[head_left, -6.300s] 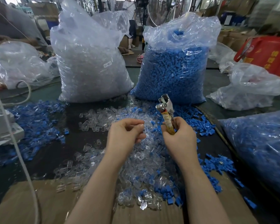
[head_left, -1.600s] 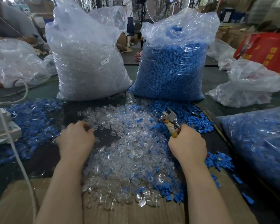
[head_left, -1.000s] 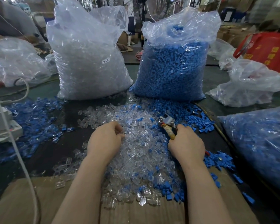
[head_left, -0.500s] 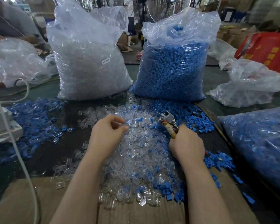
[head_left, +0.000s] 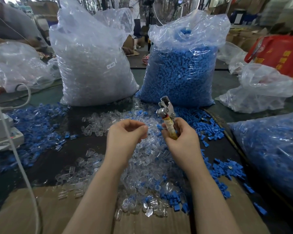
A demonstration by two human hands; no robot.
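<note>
Now | L hand (head_left: 125, 137) lifted off clear pile (head_left: 142, 168), curled, grip unclear | R hand (head_left: 181, 141) raised, grips pliers (head_left: 166, 108) upright

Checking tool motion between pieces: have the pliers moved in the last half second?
Yes. The pliers in the right hand rose; their metal head now overlaps the base of the blue-filled bag, having sat below it.

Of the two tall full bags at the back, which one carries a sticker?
The left bag, filled with clear pieces: a small white sticker reading SJ 017 sits on its front. The blue-filled bag shows none.
</note>
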